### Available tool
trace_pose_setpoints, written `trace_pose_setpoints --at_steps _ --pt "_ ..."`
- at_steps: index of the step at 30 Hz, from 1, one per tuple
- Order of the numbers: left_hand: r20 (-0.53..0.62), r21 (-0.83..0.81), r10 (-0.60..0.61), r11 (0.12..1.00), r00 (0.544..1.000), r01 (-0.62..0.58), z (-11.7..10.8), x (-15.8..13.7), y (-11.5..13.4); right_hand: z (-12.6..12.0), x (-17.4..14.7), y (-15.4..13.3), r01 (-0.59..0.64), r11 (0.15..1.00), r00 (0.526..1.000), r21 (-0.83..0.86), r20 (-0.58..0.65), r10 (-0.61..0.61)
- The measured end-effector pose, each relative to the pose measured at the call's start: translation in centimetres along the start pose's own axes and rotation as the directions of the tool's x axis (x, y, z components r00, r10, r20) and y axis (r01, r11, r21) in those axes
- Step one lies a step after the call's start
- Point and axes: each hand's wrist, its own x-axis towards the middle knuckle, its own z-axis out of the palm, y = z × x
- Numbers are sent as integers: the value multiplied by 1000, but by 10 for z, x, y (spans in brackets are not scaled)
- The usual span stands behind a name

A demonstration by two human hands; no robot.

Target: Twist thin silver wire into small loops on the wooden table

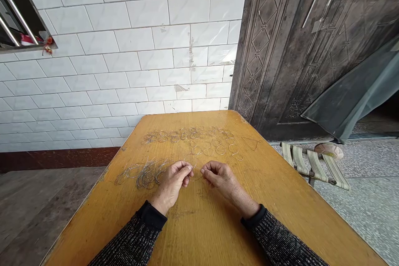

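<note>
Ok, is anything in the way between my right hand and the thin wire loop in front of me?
Nothing visible is. Your right hand is at the right side of the thin wire loop; your left hand is opposite. The wire bundle lies left of both.

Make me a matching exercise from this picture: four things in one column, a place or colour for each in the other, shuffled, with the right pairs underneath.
Things
1. thin wire ring
2. heap of wire loops
3. striped seat
4. tiled wall

Places and colours
A. beyond the right edge of the table
B. white
C. between the left hand and the right hand
D. on the table, left of both hands

Right pairs: 1-C, 2-D, 3-A, 4-B
</note>
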Motion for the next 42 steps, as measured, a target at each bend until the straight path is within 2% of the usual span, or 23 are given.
trace_pose_setpoints --at_steps 7,13,16,21,24,27,31,33,37,42 --pt "15 1 8 1000 1000 -8 -1 0 -1 0 -1 -2 -11 1000 1000 -5 -4 11" --pt "4 -33 -13 999 1000 13 -2 0 -3 0 -1 -3 -7 998 1000 55 -4 8" --pt "-50 -73 -21 997 999 17 -2 1 -3 1 0 -1 -7 996 1000 94 -6 8" --pt "-217 -92 -25 996 976 5 -3 2 2 -1 3 -1 -26 990 999 135 -16 29" --pt "-243 -89 -28 996 970 7 -1 2 4 -16 8 -5 -41 987 996 153 -68 52" --pt "-225 -85 -28 996 974 9 0 3 2 -48 14 -4 -66 986 979 150 -182 93" --pt "-186 -84 -21 996 982 6 0 3 -3 -96 20 8 -148 978 916 148 -353 192" --pt "-168 -77 -20 997 986 8 -1 4 -5 -112 22 17 -195 970 877 148 -416 239" --pt "-154 -58 -12 998 988 3 0 3 -5 -122 29 33 -278 953 823 117 -482 299" --pt "-159 -41 -16 999 987 10 2 1 -3 -119 36 44 -336 942 804 10 -518 293"
